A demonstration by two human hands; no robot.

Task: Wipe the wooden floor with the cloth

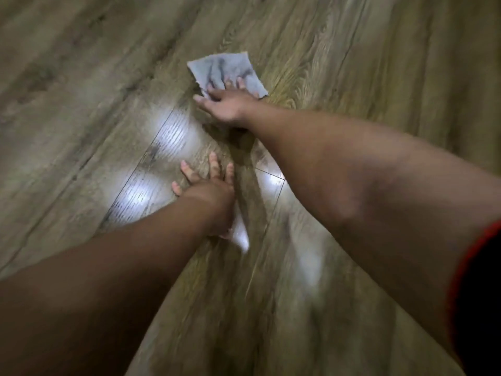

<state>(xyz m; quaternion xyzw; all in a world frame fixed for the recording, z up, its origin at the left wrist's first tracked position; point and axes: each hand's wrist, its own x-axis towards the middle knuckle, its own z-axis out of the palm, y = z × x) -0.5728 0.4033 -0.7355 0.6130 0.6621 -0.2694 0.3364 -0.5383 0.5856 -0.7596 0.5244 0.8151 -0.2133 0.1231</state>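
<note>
Fingers (240,83) of the right hand (226,105) are spread flat on the cloth (225,67). Left hand (210,185) is splayed, braced on the wooden floor (81,90). Soft, limp fabric is best pressed at its centre.

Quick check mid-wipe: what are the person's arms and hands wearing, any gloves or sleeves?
No gloves: the right hand and the left hand are bare, as are both forearms. No rings, watch or bands show. At the right edge of the frame, only a dark sleeve with a red hem.
</note>
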